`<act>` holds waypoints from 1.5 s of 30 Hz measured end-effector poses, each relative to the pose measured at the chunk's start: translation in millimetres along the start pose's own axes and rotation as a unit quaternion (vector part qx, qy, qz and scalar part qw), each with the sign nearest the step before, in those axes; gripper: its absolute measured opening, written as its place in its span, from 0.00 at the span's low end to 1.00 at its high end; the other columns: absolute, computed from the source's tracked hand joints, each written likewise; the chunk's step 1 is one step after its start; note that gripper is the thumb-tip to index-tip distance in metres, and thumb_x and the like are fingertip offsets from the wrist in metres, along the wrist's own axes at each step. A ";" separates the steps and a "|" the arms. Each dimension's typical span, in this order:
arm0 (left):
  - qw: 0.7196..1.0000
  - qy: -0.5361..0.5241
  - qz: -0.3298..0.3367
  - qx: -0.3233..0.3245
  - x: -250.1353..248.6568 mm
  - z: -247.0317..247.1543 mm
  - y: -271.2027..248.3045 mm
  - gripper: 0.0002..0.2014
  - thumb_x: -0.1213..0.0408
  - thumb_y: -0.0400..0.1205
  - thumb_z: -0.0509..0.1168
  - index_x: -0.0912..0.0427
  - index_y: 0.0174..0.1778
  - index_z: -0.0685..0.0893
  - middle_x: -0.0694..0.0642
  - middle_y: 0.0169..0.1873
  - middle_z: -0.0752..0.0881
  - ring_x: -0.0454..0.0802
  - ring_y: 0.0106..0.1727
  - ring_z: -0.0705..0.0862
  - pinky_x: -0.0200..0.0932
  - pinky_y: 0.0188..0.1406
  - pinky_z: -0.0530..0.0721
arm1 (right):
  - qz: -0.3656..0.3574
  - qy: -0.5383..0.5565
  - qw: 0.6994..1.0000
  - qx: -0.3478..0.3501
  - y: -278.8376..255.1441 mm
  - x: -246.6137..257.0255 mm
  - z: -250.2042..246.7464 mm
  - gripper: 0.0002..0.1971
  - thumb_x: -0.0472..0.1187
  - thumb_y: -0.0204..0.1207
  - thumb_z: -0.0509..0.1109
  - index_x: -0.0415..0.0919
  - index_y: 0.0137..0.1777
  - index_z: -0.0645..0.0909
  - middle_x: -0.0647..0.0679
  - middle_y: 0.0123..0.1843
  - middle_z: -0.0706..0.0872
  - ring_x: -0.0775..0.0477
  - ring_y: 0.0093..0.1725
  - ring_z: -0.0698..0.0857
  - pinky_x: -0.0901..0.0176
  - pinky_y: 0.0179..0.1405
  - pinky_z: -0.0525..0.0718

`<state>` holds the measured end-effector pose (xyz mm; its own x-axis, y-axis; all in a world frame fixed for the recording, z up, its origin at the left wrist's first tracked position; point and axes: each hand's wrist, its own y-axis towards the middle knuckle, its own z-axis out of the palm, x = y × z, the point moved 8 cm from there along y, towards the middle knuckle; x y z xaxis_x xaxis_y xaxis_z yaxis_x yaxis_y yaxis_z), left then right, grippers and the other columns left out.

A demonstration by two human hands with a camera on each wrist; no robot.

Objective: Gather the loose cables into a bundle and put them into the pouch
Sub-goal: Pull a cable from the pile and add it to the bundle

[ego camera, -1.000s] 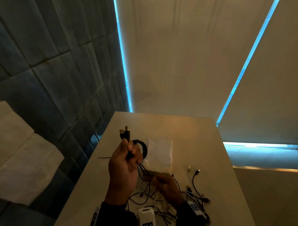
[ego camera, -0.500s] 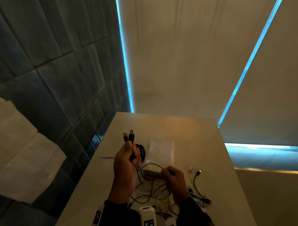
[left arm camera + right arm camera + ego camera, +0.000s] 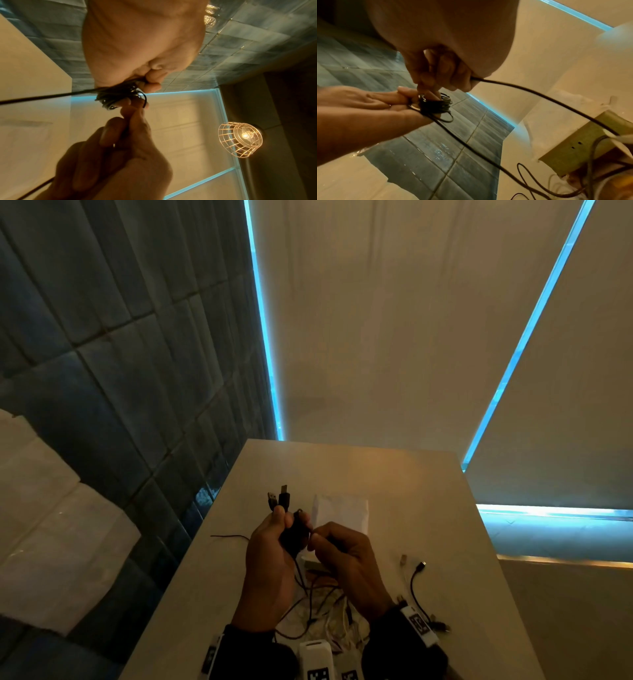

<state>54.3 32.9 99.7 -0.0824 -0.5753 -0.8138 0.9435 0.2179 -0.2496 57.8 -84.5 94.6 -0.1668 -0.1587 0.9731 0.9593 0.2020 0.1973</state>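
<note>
My left hand (image 3: 274, 537) is raised above the table and grips a coil of black cable (image 3: 295, 534); two USB plugs (image 3: 279, 499) stick up past its fingers. My right hand (image 3: 337, 546) is right beside it, pinching a strand of the same black cable (image 3: 539, 97) at the coil (image 3: 435, 104). The white pouch (image 3: 342, 513) lies flat on the table just behind both hands. More loose black and white cables (image 3: 318, 607) lie tangled on the table under my wrists. In the left wrist view the coil (image 3: 116, 97) sits between the fingertips of both hands.
A short black cable (image 3: 416, 577) and small plugs lie to the right of my right hand. A thin black wire (image 3: 227, 536) trails off the table's left edge (image 3: 191, 559). A tan box (image 3: 583, 142) sits under the cables. Tiled wall at left.
My right hand rose from the cable pile on the table to the coil in my left hand, drawing a black strand up with it. The left hand stayed raised with the coil.
</note>
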 end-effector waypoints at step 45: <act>0.993 0.080 0.085 0.010 -14.5 -4.2 3.2 0.19 0.63 0.89 0.50 0.61 0.30 0.68 0.54 0.26 0.67 0.43 0.22 0.65 0.42 0.29 0.63 | 0.141 -0.138 0.971 -0.138 -5.7 -112.7 -72.1 0.11 0.41 0.71 0.68 0.39 0.29 0.80 0.54 0.24 0.78 0.54 0.29 0.74 0.61 0.29 0.71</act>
<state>57.1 45.2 108.4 0.0308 -0.3977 -0.9170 0.9544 0.2844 -0.0913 87.6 -137.4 -24.8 0.0939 0.1380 0.9860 0.9938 -0.0720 -0.0846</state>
